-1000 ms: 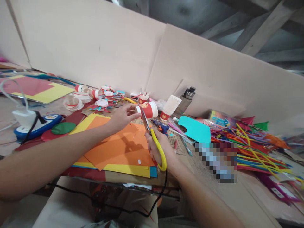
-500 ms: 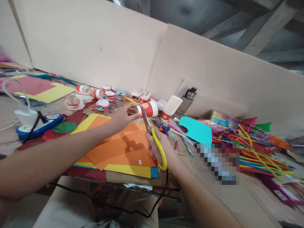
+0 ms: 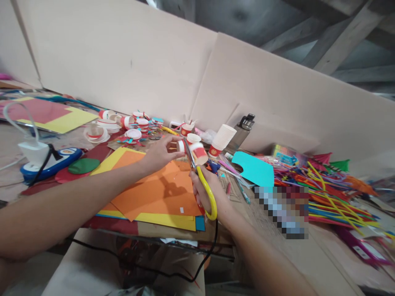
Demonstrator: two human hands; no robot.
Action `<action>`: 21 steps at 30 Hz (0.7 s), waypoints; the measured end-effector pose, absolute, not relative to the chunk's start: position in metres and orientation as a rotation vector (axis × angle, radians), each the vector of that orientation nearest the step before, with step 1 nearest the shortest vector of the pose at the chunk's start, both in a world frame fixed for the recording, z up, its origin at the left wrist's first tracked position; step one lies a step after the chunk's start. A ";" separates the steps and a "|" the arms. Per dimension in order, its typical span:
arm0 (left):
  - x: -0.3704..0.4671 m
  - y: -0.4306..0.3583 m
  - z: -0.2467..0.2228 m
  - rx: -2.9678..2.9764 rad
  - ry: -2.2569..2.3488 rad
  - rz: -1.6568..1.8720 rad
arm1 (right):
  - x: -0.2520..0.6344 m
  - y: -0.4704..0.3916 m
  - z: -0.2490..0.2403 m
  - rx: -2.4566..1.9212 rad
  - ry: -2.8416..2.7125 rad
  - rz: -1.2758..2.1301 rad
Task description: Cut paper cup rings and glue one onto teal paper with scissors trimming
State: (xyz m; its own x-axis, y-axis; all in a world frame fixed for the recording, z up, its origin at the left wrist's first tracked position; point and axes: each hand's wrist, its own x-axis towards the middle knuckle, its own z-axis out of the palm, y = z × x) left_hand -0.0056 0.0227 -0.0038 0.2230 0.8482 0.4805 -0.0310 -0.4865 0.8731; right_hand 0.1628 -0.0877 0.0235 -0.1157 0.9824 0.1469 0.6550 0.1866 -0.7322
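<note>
In my left hand (image 3: 162, 153), the thumb and fingers close on the small bottom piece (image 3: 180, 145) of a red and white paper cup. My right hand (image 3: 210, 187) grips yellow-handled scissors (image 3: 207, 194). Their blades point up and away, right beside the cut edge of that piece. The rest of the cup (image 3: 200, 153), a red and white section, is slightly blurred and tilted just right of the blades, apart from the bottom piece. Behind it another paper cup (image 3: 194, 138) shows its white end. Below my hands lie orange sheets (image 3: 154, 193) over a yellow sheet (image 3: 173, 222).
A stack of paper cups (image 3: 222, 137) and a bottle (image 3: 242, 133) stand at the back. Several cut cups (image 3: 133, 134) lie behind my left hand. Rightward are a turquoise sheet (image 3: 256, 168) and pipe cleaners (image 3: 333, 201). A blue power strip (image 3: 51, 166) sits left.
The scissors have cut through the cup. Its larger section has come away from the bottom piece and tipped down to the right, uncovering the cup behind. My hands have barely moved.
</note>
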 end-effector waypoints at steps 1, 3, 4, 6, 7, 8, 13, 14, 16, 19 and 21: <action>-0.006 0.023 -0.004 1.660 0.745 1.365 | 0.163 -0.087 0.024 -1.533 -1.825 0.722; -0.007 0.024 -0.004 1.540 0.670 1.347 | 0.165 -0.085 0.024 -1.530 -1.749 0.847; -0.009 0.024 -0.004 1.453 0.624 1.337 | 0.166 -0.084 0.024 -1.532 -1.717 0.896; -0.012 0.026 -0.004 1.275 0.525 1.303 | 0.168 -0.082 0.022 -1.527 -1.669 0.946; -0.014 0.026 -0.003 1.203 0.476 1.279 | 0.170 -0.081 0.021 -1.504 -1.661 0.948; -0.015 0.027 -0.003 1.147 0.432 1.255 | 0.172 -0.080 0.019 -1.469 -1.666 0.930; -0.019 0.024 0.001 1.014 0.287 1.204 | 0.183 -0.075 0.015 -1.324 -1.794 0.719; -0.019 0.023 0.002 1.016 0.269 1.193 | 0.185 -0.074 0.016 -1.314 -1.827 0.669; -0.018 0.021 0.002 1.031 0.238 1.171 | 0.187 -0.073 0.019 -1.310 -1.892 0.542; -0.016 0.016 0.003 1.032 0.224 1.165 | 0.188 -0.070 0.020 -1.384 -1.963 0.346; -0.014 0.014 0.004 1.031 0.239 1.175 | 0.188 -0.067 0.018 -1.450 -1.985 0.277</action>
